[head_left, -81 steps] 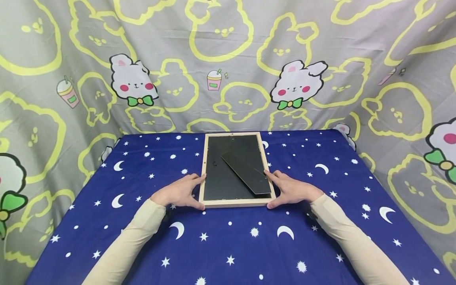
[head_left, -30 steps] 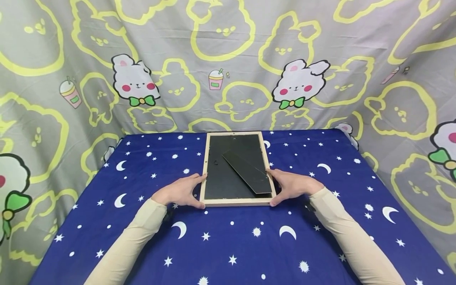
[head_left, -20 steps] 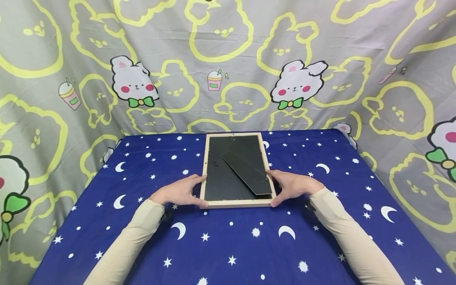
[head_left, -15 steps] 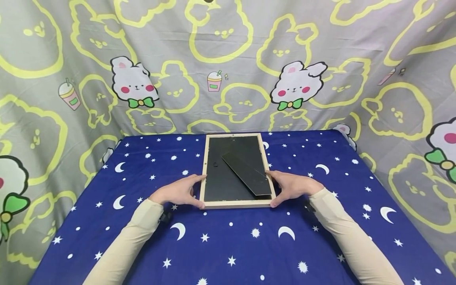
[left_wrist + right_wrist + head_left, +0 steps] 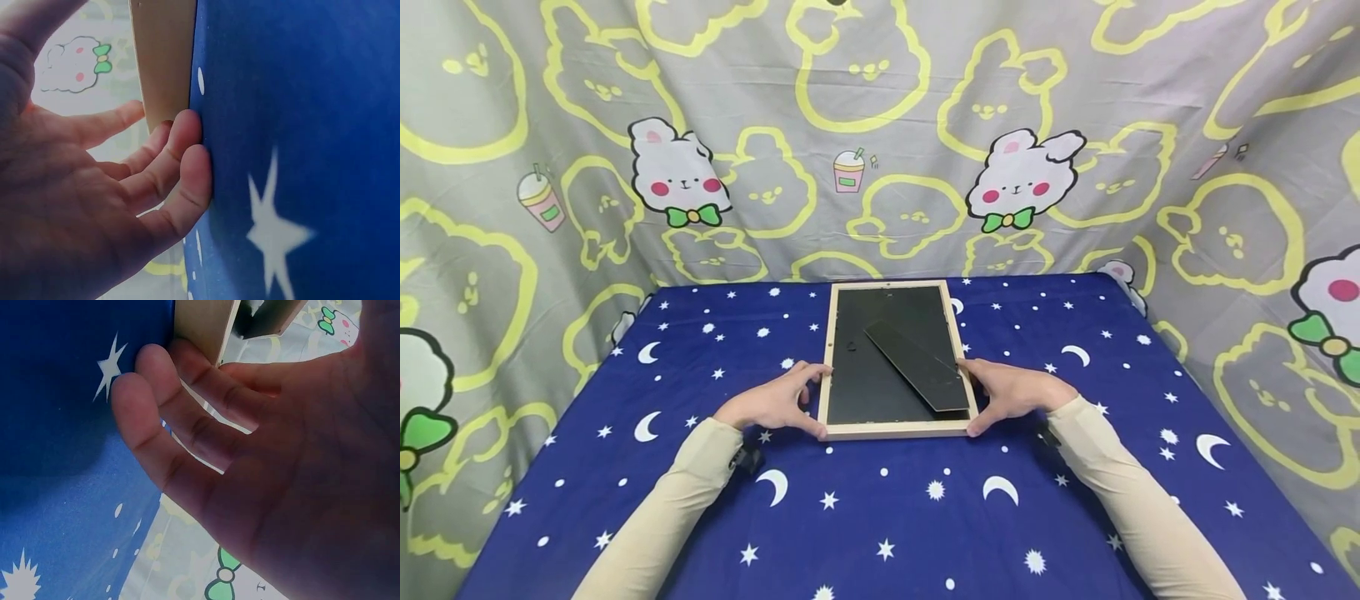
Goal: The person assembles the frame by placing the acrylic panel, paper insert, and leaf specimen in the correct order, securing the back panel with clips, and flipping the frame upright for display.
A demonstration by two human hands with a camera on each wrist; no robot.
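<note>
A picture frame (image 5: 898, 430) with a light wood border lies back side up on the blue cloth. Its black backing (image 5: 868, 383) carries a slanting black stand leg (image 5: 917, 367). Beside the frame's left edge is my left hand (image 5: 778, 402), thumb at the near left corner and index fingertip on the side. My right hand (image 5: 1015, 392) touches the opposite side, its thumb at the near right corner. In both wrist views the fingers are relaxed and slightly bent; the outer fingertips (image 5: 197, 165) of the left hand rest by the cloth, and the right fingertips (image 5: 132, 394) lie similarly.
A dark blue cloth (image 5: 880, 508) with white moons and stars covers the table. Grey curtains (image 5: 880, 200) printed with cartoon animals hang behind and at both sides. The frame's far end lies close to the back curtain.
The frame stays in nearly the same place. My left fingers have shifted slightly and spread a little at the left edge; the right hand looks almost unchanged.
</note>
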